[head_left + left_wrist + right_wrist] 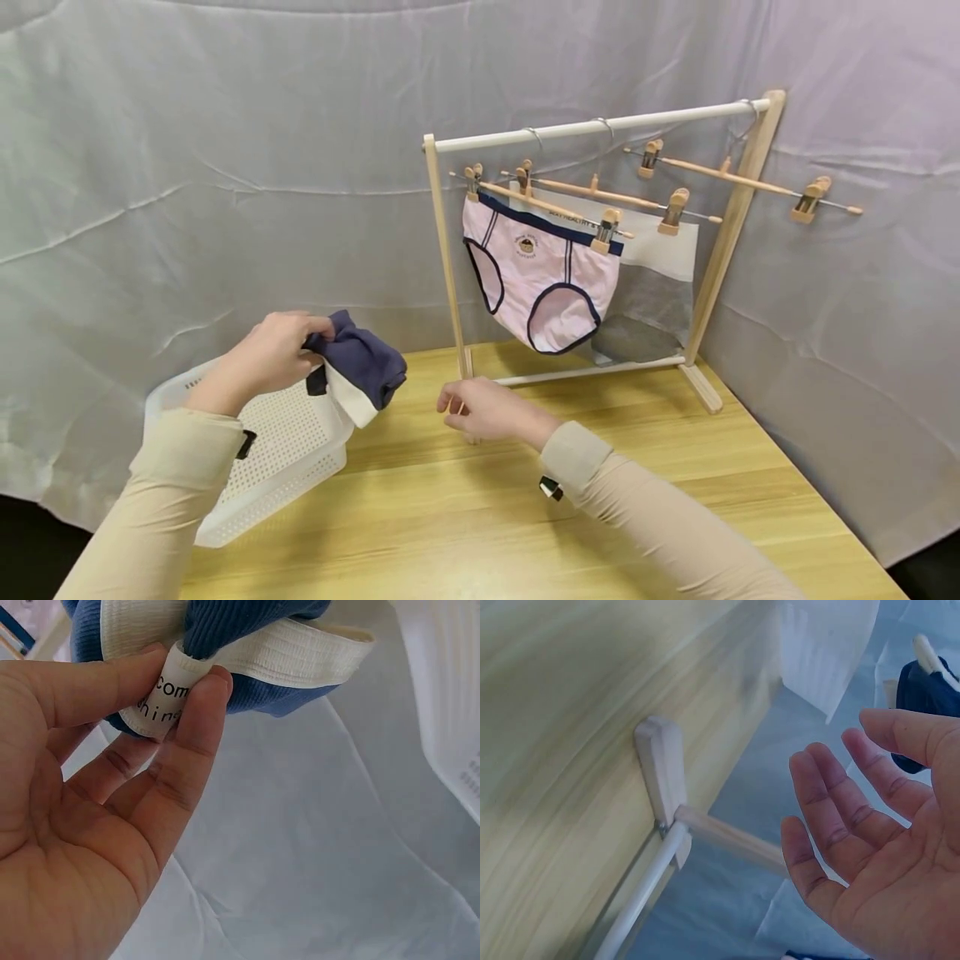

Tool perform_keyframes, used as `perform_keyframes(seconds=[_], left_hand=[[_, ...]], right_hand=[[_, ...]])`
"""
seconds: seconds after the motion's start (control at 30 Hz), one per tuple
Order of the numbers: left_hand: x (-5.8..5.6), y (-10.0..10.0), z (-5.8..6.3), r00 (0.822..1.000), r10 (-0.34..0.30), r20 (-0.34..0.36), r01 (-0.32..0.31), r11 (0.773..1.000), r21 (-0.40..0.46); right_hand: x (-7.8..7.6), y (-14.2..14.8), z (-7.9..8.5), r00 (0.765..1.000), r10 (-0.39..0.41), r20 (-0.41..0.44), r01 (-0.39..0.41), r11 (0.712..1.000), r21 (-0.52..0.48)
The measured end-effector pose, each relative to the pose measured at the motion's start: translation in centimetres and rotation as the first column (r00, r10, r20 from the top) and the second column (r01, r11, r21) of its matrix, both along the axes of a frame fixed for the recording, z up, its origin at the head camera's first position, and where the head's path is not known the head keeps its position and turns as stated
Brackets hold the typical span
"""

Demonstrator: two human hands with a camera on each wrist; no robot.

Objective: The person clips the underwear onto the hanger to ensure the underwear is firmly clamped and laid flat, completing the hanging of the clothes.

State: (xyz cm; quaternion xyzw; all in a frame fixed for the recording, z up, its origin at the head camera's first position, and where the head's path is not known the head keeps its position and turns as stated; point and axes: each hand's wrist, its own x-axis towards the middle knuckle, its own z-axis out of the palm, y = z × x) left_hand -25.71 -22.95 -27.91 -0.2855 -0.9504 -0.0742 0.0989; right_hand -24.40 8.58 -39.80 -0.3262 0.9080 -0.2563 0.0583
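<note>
Between its thumb and fingers, my left hand (281, 350) pinches a bunched navy garment (367, 358) with a white elastic band, held above the white basket's right end. The left wrist view shows ribbed navy cloth and the white band (292, 652), with thumb and fingertips at a printed white label (169, 694). Folds hide the garment's full shape. My right hand (491, 408) holds nothing, its fingers loosely bent, in front of the rack's left foot. Pink briefs (525, 267) with navy trim hang from two clips on the front hanger (540, 204).
A perforated white basket (281, 492) stands at the table's left. The wooden rack (442, 250) has a white top bar (555, 132). Grey-and-white briefs (652, 292) hang behind the pink ones. A third clip hanger (750, 182) juts out right, bearing nothing. Grey cloth (225, 167) surrounds the table.
</note>
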Motion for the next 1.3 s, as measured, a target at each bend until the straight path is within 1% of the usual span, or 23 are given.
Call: perform_keyframes(seconds=[0.1, 0.2, 0.33, 0.4, 0.47, 0.53, 0.63, 0.73, 0.8, 0.83, 0.9, 0.97, 1.07, 1.13, 1.2, 1.23, 1.3], left_hand=[[0.0, 1.2, -0.5, 0.997, -0.075, -0.007, 0.075, 0.997, 0.007], [0.0, 2.5, -1.5, 0.988, -0.156, -0.002, 0.156, 0.988, 0.014], [-0.2, 4.3, -3.2, 0.971, -0.238, 0.011, 0.238, 0.971, 0.028], [-0.3, 5.4, -4.3, 0.958, -0.285, 0.012, 0.285, 0.958, 0.037], [-0.4, 6.5, -5.5, 0.94, -0.342, 0.012, 0.341, 0.939, 0.052], [-0.6, 7.6, -6.6, 0.915, -0.403, 0.003, 0.403, 0.913, 0.06], [-0.7, 9.2, -8.3, 0.874, -0.485, -0.021, 0.485, 0.871, 0.074], [-0.7, 10.6, -10.1, 0.841, -0.539, -0.043, 0.541, 0.84, 0.048], [-0.6, 11.2, -11.3, 0.826, -0.562, -0.032, 0.563, 0.827, 0.01], [-0.5, 11.3, -11.8, 0.826, -0.564, -0.019, 0.564, 0.826, -0.011], [-0.3, 11.3, -12.8, 0.835, -0.55, 0.012, 0.55, 0.835, -0.031], [0.0, 11.0, -13.5, 0.856, -0.515, 0.041, 0.515, 0.857, -0.015], [0.5, 10.5, -14.2, 0.892, -0.445, 0.08, 0.441, 0.895, 0.065], [0.9, 10.2, -14.6, 0.908, -0.404, 0.108, 0.394, 0.913, 0.105], [1.4, 9.9, -14.9, 0.917, -0.368, 0.152, 0.352, 0.928, 0.122], [1.7, 9.7, -15.1, 0.919, -0.353, 0.176, 0.335, 0.934, 0.123], [2.2, 9.4, -15.4, 0.915, -0.333, 0.228, 0.314, 0.942, 0.118]], right_hand=[[-0.1, 0.9, 0.1, 1.0, -0.012, -0.024, 0.012, 1.0, 0.005], [-0.2, 2.0, 0.3, 0.999, -0.013, -0.042, 0.013, 1.0, 0.001], [-0.5, 3.9, 0.2, 0.998, -0.022, -0.062, 0.021, 1.0, -0.008], [-0.7, 4.9, 0.0, 0.997, -0.04, -0.067, 0.04, 0.999, -0.002], [-1.0, 5.9, -0.2, 0.996, -0.063, -0.065, 0.063, 0.998, 0.004], [-1.2, 6.7, -0.3, 0.994, -0.093, -0.054, 0.093, 0.996, 0.004], [-1.6, 7.7, -0.2, 0.991, -0.117, -0.063, 0.116, 0.993, -0.009], [-1.8, 8.6, 0.0, 0.986, -0.146, -0.079, 0.145, 0.989, -0.016], [-1.9, 9.0, 0.0, 0.982, -0.172, -0.082, 0.172, 0.985, -0.002], [-1.9, 9.1, -0.2, 0.98, -0.184, -0.079, 0.185, 0.983, 0.007], [-2.0, 9.2, -0.6, 0.977, -0.204, -0.063, 0.206, 0.978, 0.023], [-2.1, 9.1, -1.2, 0.978, -0.204, -0.047, 0.206, 0.978, 0.038], [-2.3, 8.6, -2.1, 0.982, -0.182, -0.042, 0.184, 0.982, 0.052], [-2.4, 8.0, -2.6, 0.987, -0.154, -0.05, 0.157, 0.986, 0.06], [-2.3, 7.5, -3.2, 0.991, -0.117, -0.058, 0.121, 0.989, 0.081], [-2.4, 7.2, -3.5, 0.994, -0.097, -0.057, 0.102, 0.99, 0.092], [-2.2, 6.7, -4.0, 0.997, -0.06, -0.048, 0.066, 0.99, 0.121]])
